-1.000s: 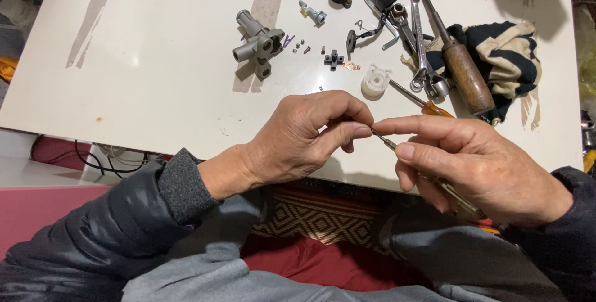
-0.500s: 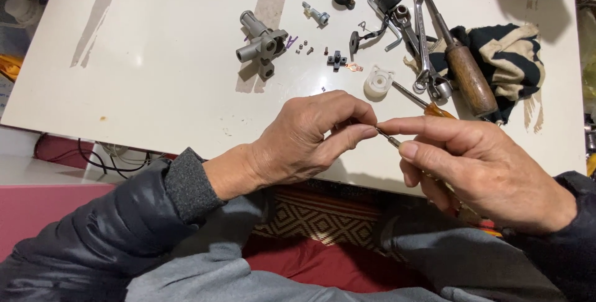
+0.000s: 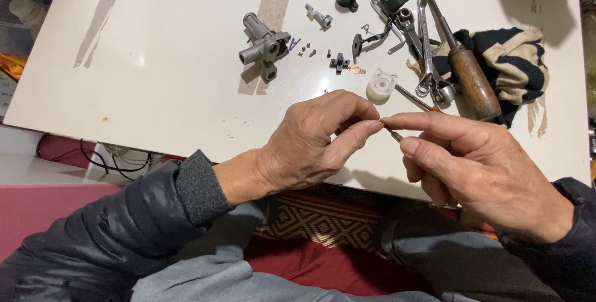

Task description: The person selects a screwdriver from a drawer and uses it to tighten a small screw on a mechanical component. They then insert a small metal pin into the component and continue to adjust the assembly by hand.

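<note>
Thin metal tool (image 3: 392, 133), pinched in right hand (image 3: 484, 171), tip held to left hand's (image 3: 310, 147) closed fingertips (image 3: 371, 127), likely for fine work on a part too small to see. Beyond the hands: white plastic cap (image 3: 380, 85), steel wrenches (image 3: 428, 47), wooden handle (image 3: 475, 83), striped cloth (image 3: 515, 66); far left, grey cast fitting (image 3: 264, 46) on white table (image 3: 155, 60).

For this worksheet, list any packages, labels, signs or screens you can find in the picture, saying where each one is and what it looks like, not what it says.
None can be made out: the white table carries only loose metal parts, wrenches, a wooden-handled tool and a dark and cream cloth.
</note>
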